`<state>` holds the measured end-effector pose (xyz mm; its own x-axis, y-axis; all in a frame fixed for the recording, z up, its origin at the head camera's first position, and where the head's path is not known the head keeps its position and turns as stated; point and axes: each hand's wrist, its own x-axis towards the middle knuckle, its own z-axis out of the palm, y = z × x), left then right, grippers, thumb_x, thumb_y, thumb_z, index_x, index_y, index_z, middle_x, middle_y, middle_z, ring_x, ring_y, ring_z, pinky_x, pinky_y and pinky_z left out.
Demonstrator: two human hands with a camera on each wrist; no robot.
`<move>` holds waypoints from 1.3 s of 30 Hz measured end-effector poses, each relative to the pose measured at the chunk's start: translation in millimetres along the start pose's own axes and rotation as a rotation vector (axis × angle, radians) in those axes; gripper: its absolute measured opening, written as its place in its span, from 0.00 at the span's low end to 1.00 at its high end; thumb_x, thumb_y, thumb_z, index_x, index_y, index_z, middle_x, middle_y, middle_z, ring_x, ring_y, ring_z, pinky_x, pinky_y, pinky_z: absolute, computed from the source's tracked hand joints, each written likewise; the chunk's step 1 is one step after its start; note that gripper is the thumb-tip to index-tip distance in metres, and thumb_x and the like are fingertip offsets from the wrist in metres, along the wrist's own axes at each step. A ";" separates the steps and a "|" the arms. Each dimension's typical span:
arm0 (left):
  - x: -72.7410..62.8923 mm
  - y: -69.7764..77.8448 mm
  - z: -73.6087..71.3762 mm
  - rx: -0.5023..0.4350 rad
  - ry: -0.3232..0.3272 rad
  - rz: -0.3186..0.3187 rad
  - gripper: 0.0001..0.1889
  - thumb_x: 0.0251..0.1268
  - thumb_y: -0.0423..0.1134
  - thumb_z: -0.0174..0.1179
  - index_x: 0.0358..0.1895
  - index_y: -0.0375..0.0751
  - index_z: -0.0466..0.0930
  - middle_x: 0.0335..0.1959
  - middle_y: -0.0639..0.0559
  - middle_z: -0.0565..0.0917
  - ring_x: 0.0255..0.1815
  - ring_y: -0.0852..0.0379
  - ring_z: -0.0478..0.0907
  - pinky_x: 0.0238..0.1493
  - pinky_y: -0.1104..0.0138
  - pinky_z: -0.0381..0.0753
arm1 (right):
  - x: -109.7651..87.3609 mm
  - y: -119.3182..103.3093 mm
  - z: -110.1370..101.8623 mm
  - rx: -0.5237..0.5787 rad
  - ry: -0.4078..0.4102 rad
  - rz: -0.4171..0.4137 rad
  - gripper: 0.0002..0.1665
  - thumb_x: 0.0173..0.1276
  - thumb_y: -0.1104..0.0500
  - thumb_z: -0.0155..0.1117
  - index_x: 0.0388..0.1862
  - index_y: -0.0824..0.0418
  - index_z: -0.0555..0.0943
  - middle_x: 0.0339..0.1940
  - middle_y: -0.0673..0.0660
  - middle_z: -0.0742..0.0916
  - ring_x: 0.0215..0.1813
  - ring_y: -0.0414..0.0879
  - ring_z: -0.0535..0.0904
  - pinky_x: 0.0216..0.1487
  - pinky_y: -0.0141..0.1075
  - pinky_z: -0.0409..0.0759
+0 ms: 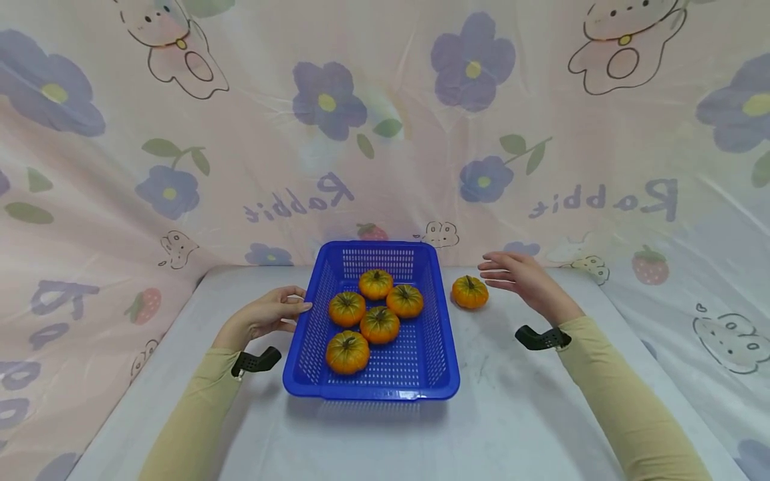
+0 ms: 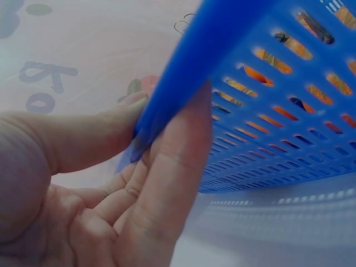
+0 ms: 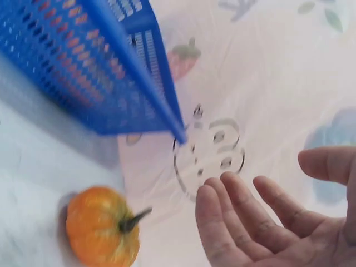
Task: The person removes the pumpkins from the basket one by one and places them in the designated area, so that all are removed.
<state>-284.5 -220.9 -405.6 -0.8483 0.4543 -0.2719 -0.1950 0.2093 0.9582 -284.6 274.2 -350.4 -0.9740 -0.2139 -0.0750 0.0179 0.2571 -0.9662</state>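
Note:
A blue plastic basket (image 1: 394, 384) with slotted walls stands mid-table, several small orange pumpkins (image 1: 347, 352) lying inside it. My left hand (image 1: 271, 314) pinches the basket's left rim; in the left wrist view the thumb is on one side of the rim (image 2: 183, 67) and fingers are on the other. Just right of the basket, a single pumpkin (image 1: 470, 292) with a dark stem sits on the table. Beside and slightly above that pumpkin is my right hand (image 1: 525, 280), fingers extended, touching nothing. The right wrist view shows the same hand (image 3: 267, 222) apart from the loose pumpkin (image 3: 103, 227).
A white surface covers the table (image 1: 505, 414). Behind it and at both sides hangs a pale pink curtain (image 1: 397, 180) printed with flowers, rabbits and strawberries. A black wrist camera (image 1: 257, 361) is strapped to the left wrist, another camera (image 1: 541, 338) to the right.

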 end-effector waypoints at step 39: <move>-0.2 0.9 1.4 -0.017 -0.014 0.002 0.24 0.70 0.39 0.57 0.59 0.28 0.58 0.44 0.39 0.80 0.39 0.50 0.80 0.44 0.56 0.82 | 10.3 -48.0 123.1 0.044 -0.410 -0.078 0.24 0.78 0.54 0.46 0.64 0.70 0.69 0.60 0.69 0.77 0.59 0.60 0.75 0.62 0.52 0.68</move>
<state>-283.8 -219.5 -404.8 -0.8415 0.4672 -0.2714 -0.2020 0.1938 0.9600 -267.7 143.6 -335.1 -0.8026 -0.5905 -0.0847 -0.0339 0.1870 -0.9818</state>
